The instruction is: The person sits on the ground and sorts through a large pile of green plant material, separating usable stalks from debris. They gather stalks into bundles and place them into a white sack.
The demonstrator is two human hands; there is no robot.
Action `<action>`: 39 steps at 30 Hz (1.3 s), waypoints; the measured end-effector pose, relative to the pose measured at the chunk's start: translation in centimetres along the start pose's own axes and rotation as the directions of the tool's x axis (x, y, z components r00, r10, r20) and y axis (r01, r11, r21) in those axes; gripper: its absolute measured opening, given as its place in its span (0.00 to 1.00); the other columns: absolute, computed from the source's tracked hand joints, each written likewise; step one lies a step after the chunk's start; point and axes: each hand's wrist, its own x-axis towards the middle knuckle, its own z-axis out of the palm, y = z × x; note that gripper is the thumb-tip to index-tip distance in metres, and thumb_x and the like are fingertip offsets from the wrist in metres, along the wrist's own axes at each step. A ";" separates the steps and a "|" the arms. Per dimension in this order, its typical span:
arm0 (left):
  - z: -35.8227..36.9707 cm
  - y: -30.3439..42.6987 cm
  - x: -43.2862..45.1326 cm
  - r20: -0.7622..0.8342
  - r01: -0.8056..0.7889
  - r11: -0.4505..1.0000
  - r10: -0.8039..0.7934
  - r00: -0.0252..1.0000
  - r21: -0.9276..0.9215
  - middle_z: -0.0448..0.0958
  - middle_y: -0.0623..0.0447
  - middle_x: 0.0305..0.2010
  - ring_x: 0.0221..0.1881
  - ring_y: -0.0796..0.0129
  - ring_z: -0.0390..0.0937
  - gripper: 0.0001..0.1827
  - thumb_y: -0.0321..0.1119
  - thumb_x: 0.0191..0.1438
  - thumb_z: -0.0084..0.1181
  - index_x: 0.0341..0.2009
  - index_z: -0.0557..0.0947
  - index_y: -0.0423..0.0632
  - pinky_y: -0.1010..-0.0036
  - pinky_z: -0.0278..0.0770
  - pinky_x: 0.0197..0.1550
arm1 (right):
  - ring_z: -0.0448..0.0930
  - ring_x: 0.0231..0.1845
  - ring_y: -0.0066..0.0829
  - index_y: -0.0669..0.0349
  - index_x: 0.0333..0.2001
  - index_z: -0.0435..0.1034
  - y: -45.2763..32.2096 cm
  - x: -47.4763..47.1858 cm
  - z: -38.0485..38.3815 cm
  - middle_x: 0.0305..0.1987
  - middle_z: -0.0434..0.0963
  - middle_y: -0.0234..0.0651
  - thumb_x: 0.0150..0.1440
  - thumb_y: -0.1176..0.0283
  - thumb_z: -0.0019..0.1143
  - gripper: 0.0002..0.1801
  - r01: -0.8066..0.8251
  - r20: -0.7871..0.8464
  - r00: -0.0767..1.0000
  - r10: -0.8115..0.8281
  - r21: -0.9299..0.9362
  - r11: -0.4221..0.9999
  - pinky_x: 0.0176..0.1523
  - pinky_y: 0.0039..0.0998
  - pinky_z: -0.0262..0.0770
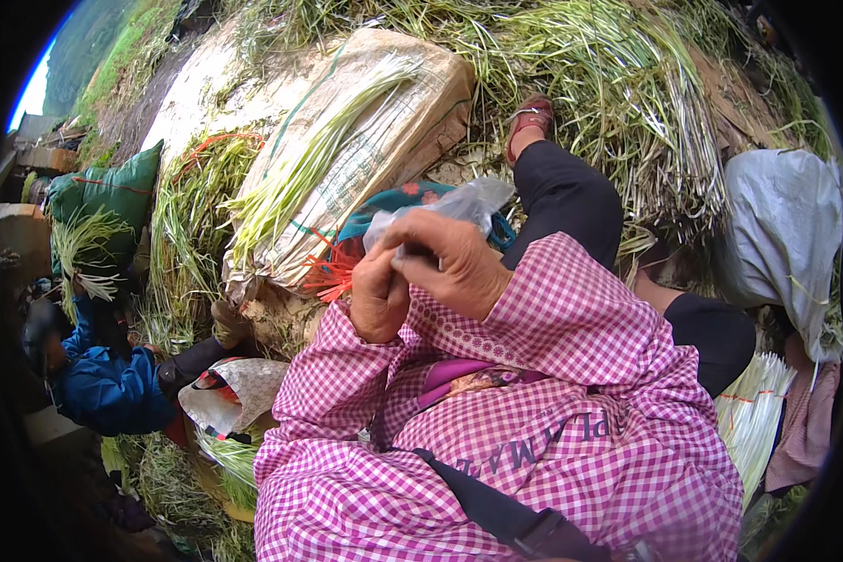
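My left hand (379, 298) and my right hand (456, 263) meet in front of my chest, fingers bent together. A crumpled clear plastic bag (481, 200) sticks out behind the knuckles, and both hands appear to pinch its near end. What lies between the fingertips is hidden. Just beyond is a teal cloth bag (386, 202) with red patches. A bunch of red-orange plastic ties (331, 270) shows to the left of my left hand. Farther out, a loose bundle of long pale-green stalks (323, 147) rests across a stuffed woven sack (400, 133).
Heaped green stalks (604, 91) cover the ground beyond my outstretched leg (569, 190). At right stand a grey-white sack (780, 218) and a tied stalk bundle (752, 421). On the left, a person in blue (112, 386) holds stalks (88, 246) beside a green sack (109, 190).
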 end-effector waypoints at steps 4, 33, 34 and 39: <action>2.6 -1.8 -1.2 0.103 0.254 0.959 -0.242 0.965 -0.125 0.72 0.46 0.45 0.45 0.62 0.72 0.16 0.18 0.47 0.48 0.43 0.75 0.40 0.72 0.68 0.49 | 0.74 0.34 0.43 0.61 0.37 0.64 0.3 -2.1 1.9 0.30 0.70 0.41 0.46 0.78 0.51 0.12 0.178 0.259 0.951 -0.169 -0.012 0.984 0.36 0.35 0.70; 7.7 -11.2 -2.3 0.114 0.115 0.698 -0.274 0.955 0.707 0.73 0.47 0.33 0.37 0.54 0.70 0.10 0.32 0.42 0.55 0.33 0.79 0.49 0.66 0.64 0.41 | 0.77 0.35 0.44 0.58 0.37 0.65 0.8 -3.9 1.8 0.34 0.72 0.42 0.48 0.74 0.46 0.10 0.212 0.521 0.848 -0.096 -0.168 0.963 0.36 0.39 0.73; 8.0 -13.0 -3.4 0.067 0.165 0.730 -0.278 0.958 0.663 0.73 0.46 0.34 0.37 0.52 0.70 0.11 0.29 0.41 0.56 0.34 0.79 0.48 0.65 0.65 0.41 | 0.77 0.36 0.44 0.58 0.37 0.65 0.9 -3.9 1.8 0.34 0.72 0.42 0.48 0.74 0.46 0.10 0.207 0.523 0.848 -0.089 -0.171 0.963 0.36 0.39 0.73; 8.5 -10.8 -2.5 0.011 0.198 0.888 -0.222 0.975 0.414 0.71 0.45 0.37 0.39 0.52 0.69 0.15 0.20 0.41 0.59 0.37 0.77 0.43 0.65 0.67 0.41 | 0.77 0.36 0.44 0.58 0.38 0.65 1.1 -3.7 1.4 0.34 0.72 0.42 0.48 0.74 0.46 0.11 0.166 0.502 0.864 -0.040 -0.209 0.964 0.36 0.38 0.74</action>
